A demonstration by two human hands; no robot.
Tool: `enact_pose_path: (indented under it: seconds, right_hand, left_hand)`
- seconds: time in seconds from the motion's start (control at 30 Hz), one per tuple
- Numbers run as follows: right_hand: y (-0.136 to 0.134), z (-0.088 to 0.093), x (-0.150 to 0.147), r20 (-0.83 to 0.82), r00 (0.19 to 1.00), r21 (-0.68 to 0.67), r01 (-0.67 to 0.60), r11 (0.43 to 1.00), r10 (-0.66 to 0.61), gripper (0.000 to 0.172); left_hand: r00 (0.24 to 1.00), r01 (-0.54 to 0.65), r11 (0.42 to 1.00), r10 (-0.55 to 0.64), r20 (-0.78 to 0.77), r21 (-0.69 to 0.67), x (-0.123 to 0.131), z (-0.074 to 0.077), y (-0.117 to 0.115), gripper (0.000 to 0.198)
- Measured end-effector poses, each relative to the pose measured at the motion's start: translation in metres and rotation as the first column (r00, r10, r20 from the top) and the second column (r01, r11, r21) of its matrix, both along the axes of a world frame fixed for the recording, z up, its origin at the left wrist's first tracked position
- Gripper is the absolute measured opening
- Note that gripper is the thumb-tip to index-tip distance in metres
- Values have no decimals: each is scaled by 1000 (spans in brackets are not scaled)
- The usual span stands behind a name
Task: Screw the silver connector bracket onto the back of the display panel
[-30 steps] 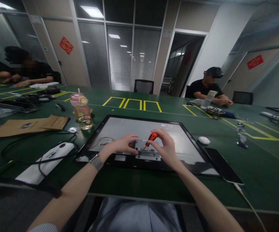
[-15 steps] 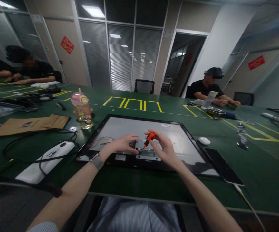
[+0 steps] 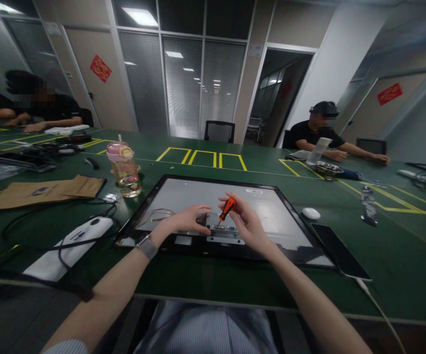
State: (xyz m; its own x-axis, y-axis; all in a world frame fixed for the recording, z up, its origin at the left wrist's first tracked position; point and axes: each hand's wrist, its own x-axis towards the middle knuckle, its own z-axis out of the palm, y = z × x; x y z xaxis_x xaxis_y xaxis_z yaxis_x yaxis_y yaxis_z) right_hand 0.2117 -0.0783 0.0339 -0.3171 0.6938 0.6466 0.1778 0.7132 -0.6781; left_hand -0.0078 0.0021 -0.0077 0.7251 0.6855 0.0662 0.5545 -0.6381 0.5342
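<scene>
A large flat display panel [image 3: 183, 196] with a black frame lies on the table in front of me, its pale back facing up. On its near edge sits a metal bracket [image 3: 225, 240] with a small circuit board and connectors. My left hand [image 3: 191, 220] grips the left side of this bracket between thumb and fingers. In my right hand [image 3: 249, 221] is an orange and black screwdriver [image 3: 228, 206], tilted, its shaft pointing down at the board. The exact spot its tip touches is too small to make out. Thin wires [image 3: 159, 214] lie on the panel left of the bracket.
To the left are a pink-lidded bottle [image 3: 123, 169], a brown paper envelope [image 3: 43, 192] and a white power strip [image 3: 69, 250] with black cables. A white mouse [image 3: 311, 213] and a charging phone [image 3: 340, 251] lie right. Other people sit across the table, near a metal bowl [image 3: 329, 169].
The screwdriver handle has shifted slightly, and my right fingers have changed position around it. My left hand stays put. Across the table, a person's arm has stretched out to the right.
</scene>
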Motion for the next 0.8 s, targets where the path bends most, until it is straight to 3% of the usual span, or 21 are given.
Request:
enact_pose_path:
  seconds: [0.1, 0.2, 0.27, 0.4, 0.53, 0.7, 0.8]
  right_hand:
    - [1, 2, 1, -27, 999, 12, 28, 1000, -28, 33]
    - [2, 1, 1, -82, 987, 58, 144, 988, -139, 22]
    - [2, 0, 1, -95, 977, 85, 199, 976, -191, 23]
    - [-1, -1, 0, -83, 992, 35, 103, 994, -99, 35]
    - [-4, 3, -2, -96, 995, -64, -40, 997, 34, 30]
    - [-3, 5, -2, -178, 981, -20, 79, 997, -82, 14]
    - [-4, 4, -2, -165, 982, -27, 89, 996, -92, 16]
  left_hand:
    - [1000, -4, 1000, 3, -7, -8, 0, 1, 0, 74]
    - [1000, -4, 1000, 4, -14, -24, 0, 2, -1, 74]
    - [1000, -15, 999, 14, -21, -31, 0, 3, -2, 75]
    - [1000, -18, 1000, 18, -23, -23, 0, 2, -1, 76]
    - [1000, 15, 1000, -16, -10, -8, 0, 0, 1, 75]
    - [1000, 1, 1000, -1, -25, -19, 0, 1, 1, 76]
    - [999, -7, 1000, 6, -35, -29, 0, 1, 1, 78]
